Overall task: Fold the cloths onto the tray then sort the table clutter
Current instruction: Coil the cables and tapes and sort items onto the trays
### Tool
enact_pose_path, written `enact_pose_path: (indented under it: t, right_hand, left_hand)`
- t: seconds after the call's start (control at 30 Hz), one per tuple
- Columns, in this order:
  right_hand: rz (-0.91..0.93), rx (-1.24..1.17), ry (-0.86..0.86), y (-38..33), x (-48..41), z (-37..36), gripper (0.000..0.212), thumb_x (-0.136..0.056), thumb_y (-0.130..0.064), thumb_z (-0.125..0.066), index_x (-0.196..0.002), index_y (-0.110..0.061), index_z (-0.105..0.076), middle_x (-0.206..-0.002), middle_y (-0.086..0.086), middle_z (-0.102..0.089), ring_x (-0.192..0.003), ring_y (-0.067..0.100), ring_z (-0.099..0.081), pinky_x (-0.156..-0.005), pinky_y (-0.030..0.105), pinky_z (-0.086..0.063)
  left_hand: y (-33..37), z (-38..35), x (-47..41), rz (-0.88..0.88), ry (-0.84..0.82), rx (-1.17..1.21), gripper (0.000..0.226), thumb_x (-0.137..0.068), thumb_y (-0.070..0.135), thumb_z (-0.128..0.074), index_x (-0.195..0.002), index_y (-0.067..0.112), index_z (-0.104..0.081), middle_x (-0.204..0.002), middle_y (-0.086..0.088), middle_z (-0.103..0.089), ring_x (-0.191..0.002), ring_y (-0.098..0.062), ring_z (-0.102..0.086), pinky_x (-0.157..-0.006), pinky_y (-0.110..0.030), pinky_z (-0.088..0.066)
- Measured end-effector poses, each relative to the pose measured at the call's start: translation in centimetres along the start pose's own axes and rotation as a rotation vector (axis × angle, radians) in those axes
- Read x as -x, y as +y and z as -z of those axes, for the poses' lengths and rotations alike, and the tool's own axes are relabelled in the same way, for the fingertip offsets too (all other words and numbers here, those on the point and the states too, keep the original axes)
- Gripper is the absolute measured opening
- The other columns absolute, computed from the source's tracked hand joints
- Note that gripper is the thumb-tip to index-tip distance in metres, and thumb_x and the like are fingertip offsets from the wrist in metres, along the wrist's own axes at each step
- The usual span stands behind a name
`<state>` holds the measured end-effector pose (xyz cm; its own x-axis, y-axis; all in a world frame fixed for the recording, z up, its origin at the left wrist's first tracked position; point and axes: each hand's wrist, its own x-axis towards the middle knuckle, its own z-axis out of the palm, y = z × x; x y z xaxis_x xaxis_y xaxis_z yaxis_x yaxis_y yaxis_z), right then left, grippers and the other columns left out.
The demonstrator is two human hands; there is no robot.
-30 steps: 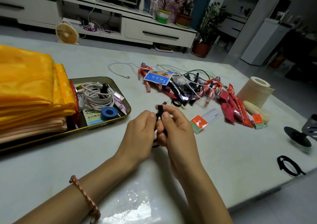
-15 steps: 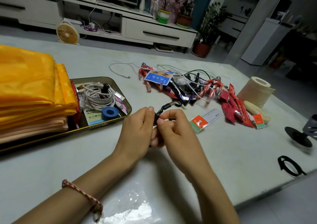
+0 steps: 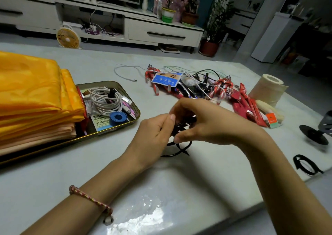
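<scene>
My 2 hands are close together above the middle of the worktop (image 3: 89, 171), both pinching a thin black cable (image 3: 181, 145). My left hand (image 3: 152, 132) grips it between thumb and fingers, and my right hand (image 3: 206, 121) curls over it from the other side. A loop of the cable hangs below them and touches the surface. To my left the tray (image 3: 107, 133) holds the folded cloths (image 3: 32, 98), a tall stack with orange on top and peach beneath. Beside the stack in the tray lie a coiled white cable (image 3: 106, 100) and a blue roll of tape (image 3: 117, 118). The rest of the clutter (image 3: 188, 87) lies in a tangle of wires, red toys and a blue card beyond my hands. Red sachets (image 3: 248, 107) and a paper roll (image 3: 269, 89) sit to its right. A black strap loop (image 3: 305, 164) lies near the right edge.
</scene>
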<state>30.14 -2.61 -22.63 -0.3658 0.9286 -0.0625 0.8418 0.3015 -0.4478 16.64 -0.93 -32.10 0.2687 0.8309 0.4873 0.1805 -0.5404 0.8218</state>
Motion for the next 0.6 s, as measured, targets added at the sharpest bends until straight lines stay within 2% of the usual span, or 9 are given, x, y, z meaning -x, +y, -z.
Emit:
enact_pose_path:
  t: [0.07, 0.13, 0.2, 0.3, 0.4, 0.43, 0.5, 0.53, 0.6]
  right_hand:
    - [-0.026, 0.004, -0.009, 0.4, -0.2, -0.4, 0.034, -0.071, -0.022, -0.079, -0.094, -0.025, -0.055, -0.086, -0.006, -0.061, -0.077, 0.009, -0.056, -0.071, 0.027, -0.047]
    - [-0.006, -0.044, 0.001, 0.7, -0.4, -1.0, 0.028, -0.074, -0.021, -0.076, -0.087, -0.024, -0.051, -0.078, -0.005, -0.057, -0.069, 0.009, -0.052, -0.068, 0.029, -0.046]
    - [0.039, -0.042, 0.034, 1.1, -0.6, -1.9, 0.02, -0.078, -0.021, -0.07, -0.086, -0.02, -0.052, -0.079, -0.001, -0.059, -0.072, 0.013, -0.054, -0.07, 0.036, -0.049]
    - [0.06, -0.047, 0.043, 1.3, -0.5, -2.5, 0.015, -0.083, -0.019, -0.067, -0.087, -0.015, -0.052, -0.085, 0.006, -0.062, -0.079, 0.021, -0.059, -0.075, 0.043, -0.049]
    - [0.013, -0.264, -0.088, 1.7, -0.2, -2.2, 0.013, -0.085, -0.009, -0.066, -0.091, 0.001, -0.058, -0.086, 0.017, -0.067, -0.077, 0.026, -0.065, -0.081, 0.047, -0.052]
    - [0.001, -0.361, -0.157, 1.8, -0.1, -2.3, 0.013, -0.086, -0.005, -0.065, -0.094, 0.004, -0.06, -0.088, 0.02, -0.067, -0.077, 0.024, -0.064, -0.084, 0.046, -0.05]
    - [-0.058, -0.489, -0.248, 2.2, 0.0, -2.3, 0.014, -0.083, 0.001, -0.063, -0.096, 0.005, -0.063, -0.093, 0.025, -0.066, -0.082, 0.019, -0.061, -0.087, 0.042, -0.049]
    - [-0.09, -0.535, -0.264, 2.4, 0.0, -2.3, 0.016, -0.08, 0.002, -0.064, -0.096, 0.003, -0.065, -0.091, 0.024, -0.066, -0.08, 0.016, -0.06, -0.083, 0.037, -0.051]
    - [-0.199, -0.665, -0.274, 2.6, 0.2, -1.8, 0.018, -0.072, 0.002, -0.063, -0.089, -0.001, -0.065, -0.076, 0.013, -0.061, -0.064, 0.008, -0.053, -0.059, 0.018, -0.046]
  left_hand:
    - [-0.2, -0.3, 0.2, -0.01, 0.002, -0.005, 0.036, -0.092, 0.032, -0.036, -0.064, 0.014, -0.051, -0.051, 0.01, -0.043, -0.053, -0.003, -0.041, -0.051, -0.013, -0.029]
    - [-0.2, -0.4, 0.3, -0.028, 0.014, -0.015, 0.032, -0.093, 0.031, -0.037, -0.064, 0.024, -0.049, -0.054, 0.014, -0.05, -0.054, -0.002, -0.044, -0.052, -0.011, -0.03]
    - [-0.1, -0.4, 0.4, -0.028, 0.022, -0.016, 0.029, -0.093, 0.033, -0.037, -0.067, 0.031, -0.049, -0.06, 0.016, -0.054, -0.058, -0.003, -0.048, -0.054, -0.012, -0.033]
    - [-0.5, -0.6, 0.6, -0.021, 0.039, -0.051, 0.042, -0.092, 0.045, -0.035, -0.074, 0.014, -0.056, -0.061, 0.005, -0.055, -0.062, -0.012, -0.051, -0.055, -0.021, -0.037]
    - [-0.6, -0.8, 1.1, -0.131, 0.03, -0.179, 0.041, -0.093, 0.043, -0.03, -0.079, 0.013, -0.054, -0.062, 0.013, -0.05, -0.064, -0.006, -0.047, -0.062, -0.016, -0.034]
    - [-0.6, -0.7, 1.2, -0.215, 0.032, -0.272, 0.032, -0.095, 0.039, -0.031, -0.084, 0.017, -0.052, -0.064, 0.015, -0.049, -0.064, -0.004, -0.044, -0.066, -0.015, -0.032]
    - [-0.6, -0.9, 1.2, -0.376, 0.078, -0.384, 0.025, -0.1, 0.034, -0.027, -0.097, 0.023, -0.05, -0.067, 0.008, -0.052, -0.064, -0.009, -0.04, -0.069, -0.02, -0.03]
    - [-0.6, -0.9, 1.2, -0.422, 0.09, -0.405, 0.028, -0.101, 0.033, -0.025, -0.098, 0.022, -0.051, -0.067, 0.003, -0.054, -0.064, -0.011, -0.04, -0.07, -0.023, -0.03]
    - [-0.8, -0.8, 0.8, -0.464, 0.11, -0.424, 0.04, -0.102, 0.033, -0.025, -0.091, 0.013, -0.058, -0.065, -0.004, -0.056, -0.063, -0.016, -0.04, -0.069, -0.027, -0.03]
